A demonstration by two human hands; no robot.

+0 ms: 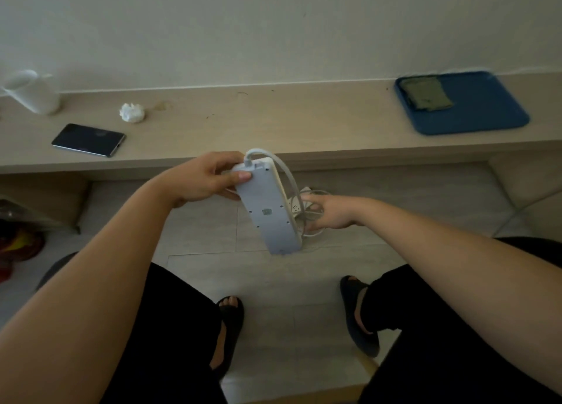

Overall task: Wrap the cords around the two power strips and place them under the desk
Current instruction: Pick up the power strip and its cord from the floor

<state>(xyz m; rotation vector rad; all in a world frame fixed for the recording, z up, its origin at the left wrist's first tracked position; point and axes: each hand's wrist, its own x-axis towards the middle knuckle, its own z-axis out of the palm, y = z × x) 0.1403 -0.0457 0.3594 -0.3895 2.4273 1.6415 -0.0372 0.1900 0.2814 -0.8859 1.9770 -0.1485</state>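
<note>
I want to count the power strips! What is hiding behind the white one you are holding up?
Behind the held power strip lies a second power strip with loose white cord on the floor. The right hand reaches to it. Most of it is covered, so its sockets cannot be counted.

The left hand point(209, 177) holds a white power strip point(269, 209) by its top end, back side up, in front of the bench point(273, 124). The right hand point(330, 212) reaches its cord point(289, 175) beside a second strip point(299, 209) on the floor.

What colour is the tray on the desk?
Blue; the tray shows in the head view, on the desk's right end.
</note>
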